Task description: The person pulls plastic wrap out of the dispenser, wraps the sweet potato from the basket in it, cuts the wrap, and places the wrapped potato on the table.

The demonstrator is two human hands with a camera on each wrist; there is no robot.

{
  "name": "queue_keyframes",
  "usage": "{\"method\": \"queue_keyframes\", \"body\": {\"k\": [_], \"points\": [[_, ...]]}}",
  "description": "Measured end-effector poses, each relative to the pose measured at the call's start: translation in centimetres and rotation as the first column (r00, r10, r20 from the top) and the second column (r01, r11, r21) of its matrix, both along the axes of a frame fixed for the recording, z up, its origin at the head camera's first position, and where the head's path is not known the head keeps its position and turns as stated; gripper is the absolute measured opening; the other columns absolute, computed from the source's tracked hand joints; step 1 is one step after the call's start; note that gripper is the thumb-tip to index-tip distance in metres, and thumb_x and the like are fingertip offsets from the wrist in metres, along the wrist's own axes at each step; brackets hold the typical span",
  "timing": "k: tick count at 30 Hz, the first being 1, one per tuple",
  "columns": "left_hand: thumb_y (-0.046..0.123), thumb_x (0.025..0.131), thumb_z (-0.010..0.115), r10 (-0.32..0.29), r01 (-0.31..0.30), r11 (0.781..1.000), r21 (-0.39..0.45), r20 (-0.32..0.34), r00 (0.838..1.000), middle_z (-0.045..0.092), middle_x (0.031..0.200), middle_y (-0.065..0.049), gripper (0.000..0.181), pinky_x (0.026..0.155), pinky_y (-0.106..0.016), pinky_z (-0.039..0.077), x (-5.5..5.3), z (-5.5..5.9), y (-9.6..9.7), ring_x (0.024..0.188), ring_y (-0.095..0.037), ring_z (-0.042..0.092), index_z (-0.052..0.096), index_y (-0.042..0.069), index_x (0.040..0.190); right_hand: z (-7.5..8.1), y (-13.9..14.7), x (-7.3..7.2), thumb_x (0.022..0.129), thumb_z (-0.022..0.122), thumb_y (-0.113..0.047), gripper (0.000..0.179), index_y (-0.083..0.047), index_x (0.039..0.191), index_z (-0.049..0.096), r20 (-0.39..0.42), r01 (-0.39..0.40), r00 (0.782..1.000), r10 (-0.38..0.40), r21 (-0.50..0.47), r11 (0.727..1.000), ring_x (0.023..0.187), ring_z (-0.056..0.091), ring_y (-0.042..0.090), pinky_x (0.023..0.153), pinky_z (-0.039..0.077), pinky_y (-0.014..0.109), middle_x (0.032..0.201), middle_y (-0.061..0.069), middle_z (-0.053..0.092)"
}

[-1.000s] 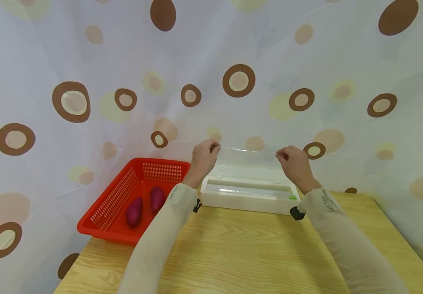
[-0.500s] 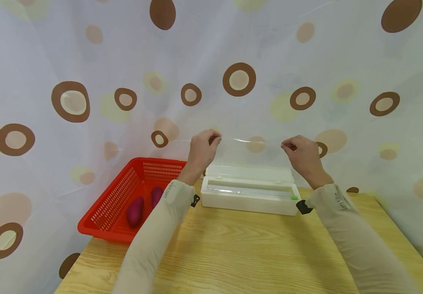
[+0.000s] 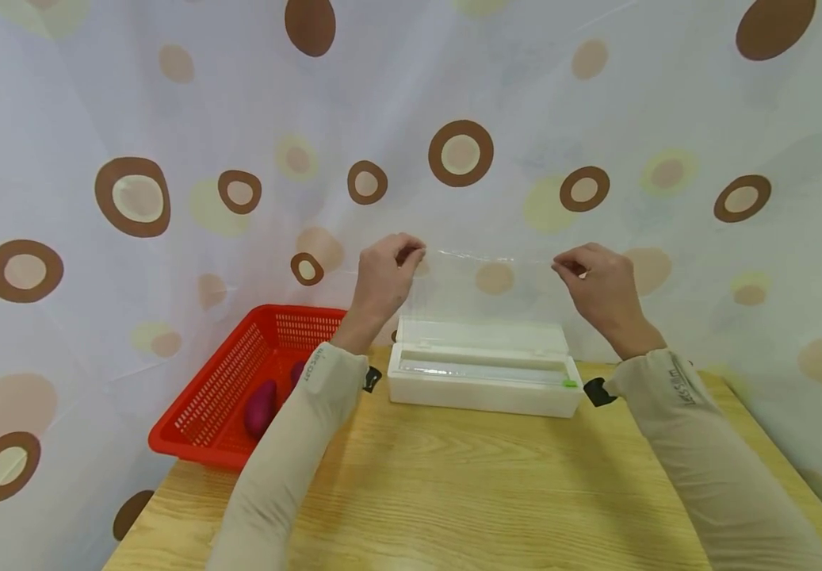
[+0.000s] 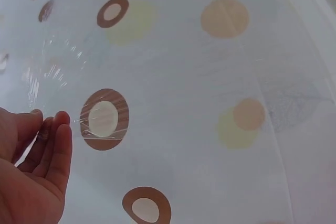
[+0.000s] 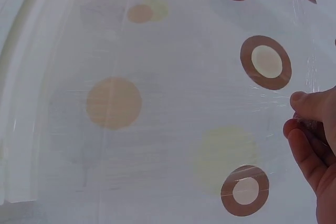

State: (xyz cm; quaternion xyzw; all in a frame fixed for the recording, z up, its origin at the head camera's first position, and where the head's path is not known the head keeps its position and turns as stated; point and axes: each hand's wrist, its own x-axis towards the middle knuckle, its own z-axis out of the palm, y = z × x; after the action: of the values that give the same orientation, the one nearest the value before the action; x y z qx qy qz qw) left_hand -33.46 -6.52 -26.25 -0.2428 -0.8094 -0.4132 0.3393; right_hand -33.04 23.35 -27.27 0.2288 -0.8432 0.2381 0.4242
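A sheet of clear plastic wrap point(image 3: 468, 256) stretches between my two hands and hangs down to a white wrap dispenser box point(image 3: 482, 395) on the table. My left hand point(image 3: 386, 274) pinches one upper corner between thumb and fingers. The other upper corner is pinched by my right hand point(image 3: 602, 285). In the left wrist view the wrap point(image 4: 58, 69) shows crinkles near the fingertips. The right wrist view shows the film point(image 5: 310, 66) bunched at the thumb. The dispenser's lid point(image 3: 482, 335) stands raised behind it, and a green slider point(image 3: 569, 384) sits at its right end.
A red plastic basket point(image 3: 196, 404) stands left of the dispenser, holding purple, elongated vegetables point(image 3: 261, 407), partly hidden by my left sleeve. Behind the wooden table point(image 3: 475, 492) hangs a white curtain point(image 3: 411, 95) with brown and yellow circles.
Both hands have risen and moved slightly apart, drawing more wrap up from the dispenser. The dispenser and basket have stayed in place.
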Motion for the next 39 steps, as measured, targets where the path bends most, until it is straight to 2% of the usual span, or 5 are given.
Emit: {"method": "queue_keyframes", "body": {"k": [27, 30, 32, 34, 39], "points": [[0.005, 0.087, 0.067, -0.071, 0.071, 0.997, -0.006, -0.146, 0.987, 0.068, 0.087, -0.007, 0.007, 0.074, -0.021, 0.050, 4.3, 2.9, -1.9, 0.076, -0.014, 0.062, 0.070, 0.001, 0.091, 3.5, -0.2, 4.7, 0.074, 0.077, 0.003, 0.011, -0.004, 0.082, 0.074, -0.201, -0.071, 0.976, 0.084, 0.075, 0.995, 0.066, 0.058, 0.021, 0.060, 0.037, 0.020, 0.077, 0.008, 0.067], [0.003, 0.086, 0.068, -0.103, 0.096, 0.994, -0.050, -0.178, 0.979, 0.068, 0.084, -0.007, 0.006, 0.071, -0.023, 0.051, 5.5, 2.6, -2.5, 0.074, -0.014, 0.061, 0.071, 0.000, 0.090, 3.1, 0.2, 6.0, 0.070, 0.079, 0.003, 0.013, -0.003, 0.080, 0.074, -0.218, -0.117, 0.965, 0.145, 0.137, 0.984, 0.071, 0.055, 0.024, 0.060, 0.039, 0.025, 0.078, 0.009, 0.067], [0.003, 0.084, 0.069, -0.132, 0.115, 0.988, -0.099, -0.197, 0.971, 0.067, 0.082, -0.006, 0.006, 0.069, -0.024, 0.049, 6.5, 2.3, -3.1, 0.072, -0.014, 0.059, 0.072, 0.001, 0.089, 2.6, 0.6, 7.1, 0.076, 0.076, -0.004, 0.005, -0.002, 0.078, 0.073, -0.216, -0.180, 0.953, 0.213, 0.162, 0.970, 0.076, 0.054, 0.027, 0.061, 0.040, 0.026, 0.080, 0.011, 0.066], [0.003, 0.083, 0.070, -0.172, 0.138, 0.977, -0.162, -0.217, 0.961, 0.068, 0.080, -0.003, 0.005, 0.069, -0.025, 0.047, 7.8, 1.9, -3.6, 0.072, -0.013, 0.057, 0.073, 0.003, 0.087, 2.0, 0.8, 8.4, 0.085, 0.070, -0.019, 0.018, -0.003, 0.077, 0.071, -0.188, -0.246, 0.943, 0.276, 0.166, 0.955, 0.082, 0.053, 0.029, 0.067, 0.039, 0.028, 0.086, 0.012, 0.064], [0.004, 0.079, 0.071, -0.333, 0.245, 0.904, -0.349, -0.216, 0.918, 0.066, 0.075, 0.005, 0.006, 0.071, -0.029, 0.040, 11.0, -0.1, -5.1, 0.072, -0.011, 0.052, 0.072, 0.010, 0.079, -0.5, 0.7, 11.5, 0.095, 0.055, -0.035, 0.030, -0.013, 0.078, 0.066, -0.051, -0.457, 0.882, 0.469, 0.154, 0.876, 0.090, 0.051, 0.024, 0.077, 0.037, 0.025, 0.094, 0.010, 0.060]]}}
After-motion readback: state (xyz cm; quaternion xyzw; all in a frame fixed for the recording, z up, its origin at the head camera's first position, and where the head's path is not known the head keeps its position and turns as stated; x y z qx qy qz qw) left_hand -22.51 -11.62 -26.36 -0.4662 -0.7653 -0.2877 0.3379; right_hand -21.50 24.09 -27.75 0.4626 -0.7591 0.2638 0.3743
